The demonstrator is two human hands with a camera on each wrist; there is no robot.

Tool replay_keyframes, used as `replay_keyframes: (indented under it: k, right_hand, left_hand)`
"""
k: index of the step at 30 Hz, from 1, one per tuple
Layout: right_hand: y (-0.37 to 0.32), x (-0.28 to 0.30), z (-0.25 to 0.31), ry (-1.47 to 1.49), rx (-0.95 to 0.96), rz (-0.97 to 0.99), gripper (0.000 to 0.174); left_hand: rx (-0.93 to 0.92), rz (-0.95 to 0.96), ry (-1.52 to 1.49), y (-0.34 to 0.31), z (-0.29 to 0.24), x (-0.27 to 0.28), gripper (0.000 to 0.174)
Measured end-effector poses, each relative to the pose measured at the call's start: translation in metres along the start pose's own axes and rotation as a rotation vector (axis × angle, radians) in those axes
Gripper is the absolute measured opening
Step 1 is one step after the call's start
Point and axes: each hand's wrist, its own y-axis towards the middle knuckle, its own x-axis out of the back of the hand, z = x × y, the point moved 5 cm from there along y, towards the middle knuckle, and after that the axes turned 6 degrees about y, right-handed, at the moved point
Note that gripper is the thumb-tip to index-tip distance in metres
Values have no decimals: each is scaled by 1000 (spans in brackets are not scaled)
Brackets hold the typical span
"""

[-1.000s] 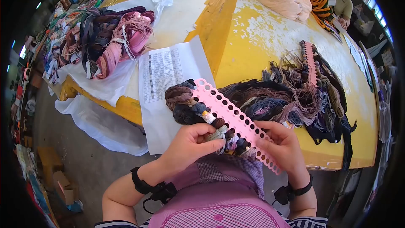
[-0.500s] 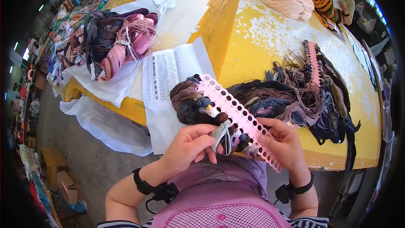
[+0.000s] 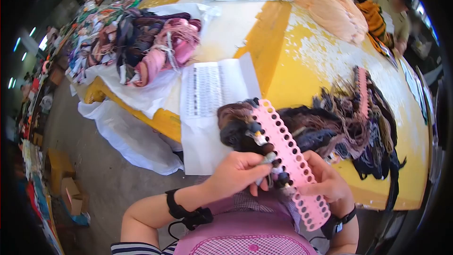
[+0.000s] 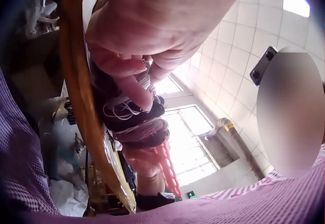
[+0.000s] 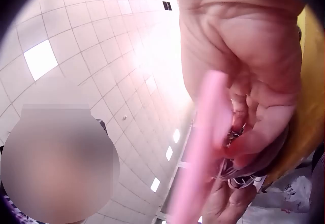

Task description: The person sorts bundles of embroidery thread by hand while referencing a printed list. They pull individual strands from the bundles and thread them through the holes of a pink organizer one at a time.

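Observation:
A pink card with holes along both edges (image 3: 285,148) is held slanting over the table edge, dark thread bundles (image 3: 236,125) hanging from its left side. My right hand (image 3: 328,184) grips its lower right edge, thumb on top. With thumb and fingers my left hand (image 3: 243,174) pinches a pale grey-green thread bundle (image 3: 270,157) at the card's left edge. In the left wrist view, the left hand (image 4: 152,31) has its fingers in the threads (image 4: 142,132). The right wrist view shows the card (image 5: 200,148) edge-on beside the right hand (image 5: 249,66).
On the yellow-and-white table (image 3: 295,75) lie a printed sheet (image 3: 205,89), a second pink card (image 3: 362,92) with dark threads, a pink and dark yarn heap (image 3: 158,42) and peach yarn (image 3: 332,12). A person (image 3: 401,19) is at the far right.
The head view has shifted, so the scene sits lower and further right. The card stands steeper. The pale bundle, earlier hanging spread out, is now gathered more tightly in the left fingers.

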Motion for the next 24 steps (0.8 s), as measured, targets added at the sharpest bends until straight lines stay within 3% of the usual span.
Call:
replay_keyframes:
  k: [3,5,6,12,14,17,18,20,21,24]
  right_hand:
    - [-3,-9,7,95,4,-155,52]
    - [-5,1,4,19,42,-149,53]
    - [-7,6,4,-13,68,-161,53]
    - [-14,8,-2,25,165,-181,55]
    - [-13,-3,-6,244,184,-125,61]
    - [-8,-6,-13,289,224,-126,73]
    - [-6,-5,-13,290,202,-86,75]
    - [-3,-11,-8,303,191,-96,70]
    - [-5,-14,-6,317,182,-102,65]
    - [-5,-11,-7,354,127,-85,65]
  left_hand:
    - [-34,-16,-8,3,9,1,21]
    - [-339,-226,493,2,-1,9,18]
    - [-453,-332,519,0,-6,9,16]
    - [-469,-390,647,-1,-18,9,15]
    - [-448,-394,689,2,-16,8,14]
    - [-479,-436,616,2,-16,6,18]
    - [-403,-421,592,3,-16,8,19]
    - [-337,-384,479,9,-7,11,21]
    - [-315,-339,554,8,-10,14,11]
    - [-299,-355,585,2,-19,20,10]
